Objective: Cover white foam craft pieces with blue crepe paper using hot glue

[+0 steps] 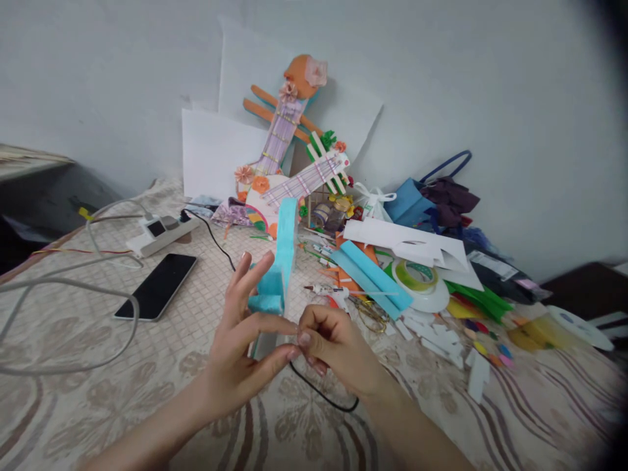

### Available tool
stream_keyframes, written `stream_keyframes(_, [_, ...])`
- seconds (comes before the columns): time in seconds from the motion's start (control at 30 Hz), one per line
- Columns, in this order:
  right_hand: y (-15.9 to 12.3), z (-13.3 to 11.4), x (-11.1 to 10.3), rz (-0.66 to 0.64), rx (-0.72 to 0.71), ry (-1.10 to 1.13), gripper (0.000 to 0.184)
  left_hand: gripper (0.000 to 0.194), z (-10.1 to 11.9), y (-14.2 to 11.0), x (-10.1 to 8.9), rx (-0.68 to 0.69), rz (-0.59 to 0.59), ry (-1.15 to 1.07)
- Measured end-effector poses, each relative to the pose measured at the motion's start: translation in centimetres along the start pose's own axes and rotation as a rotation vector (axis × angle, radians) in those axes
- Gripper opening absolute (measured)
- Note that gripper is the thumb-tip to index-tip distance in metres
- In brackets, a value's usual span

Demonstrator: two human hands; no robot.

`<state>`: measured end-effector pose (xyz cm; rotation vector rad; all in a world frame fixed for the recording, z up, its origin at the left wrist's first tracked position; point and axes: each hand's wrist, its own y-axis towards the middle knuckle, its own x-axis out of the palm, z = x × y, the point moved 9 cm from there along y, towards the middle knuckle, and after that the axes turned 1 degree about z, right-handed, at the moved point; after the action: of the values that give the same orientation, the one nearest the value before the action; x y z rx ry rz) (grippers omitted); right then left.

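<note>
My left hand (245, 337) has its thumb and index fingertip brought together near the middle of the table, the other fingers raised. Its fingertips meet those of my right hand (331, 343), which is curled in a pinch. Whatever lies between the fingertips is too small or hidden to make out. Just behind the left hand stands a light blue, paper-covered shape (287, 239) with a tall upright strip and a lower box-like part, partly covered by my fingers. A glue gun (331, 290) lies beyond my right hand, and a black cord (324, 394) curves beneath it.
On the left are a phone (157, 288), a power strip (164, 237) and looping grey cable (73, 369). Decorated paper instrument models (284, 131) lean at the back. Blue paper (370, 275), a tape roll (416, 276) and white scraps (436, 337) crowd the right side.
</note>
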<state>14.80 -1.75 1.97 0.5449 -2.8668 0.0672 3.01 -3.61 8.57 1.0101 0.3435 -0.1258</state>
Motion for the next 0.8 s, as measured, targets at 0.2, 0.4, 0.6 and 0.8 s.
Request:
stream_keyframes(0.2, [-0.1, -0.4, 0.1, 0.014, -0.017, -0.026, 0.042, 0.024, 0.7, 0.0, -0.3, 0.04, 0.032, 0.072])
stream_keyframes(0.4, [-0.2, -0.1, 0.1, 0.012, 0.022, -0.032, 0.044, 0.025, 0.8, 0.1, -0.2, 0.07, 0.035, 0.129])
stream_keyframes(0.6, [0.2, 0.9, 0.5, -0.056, 0.036, 0.041, 0.045, 0.02, 0.9, 0.1, -0.2, 0.072, 0.019, 0.171])
stream_keyframes(0.8, [0.4, 1.4, 1.0, -0.108, 0.054, 0.096, 0.047, 0.019, 0.9, 0.1, 0.1, 0.069, -0.003, 0.182])
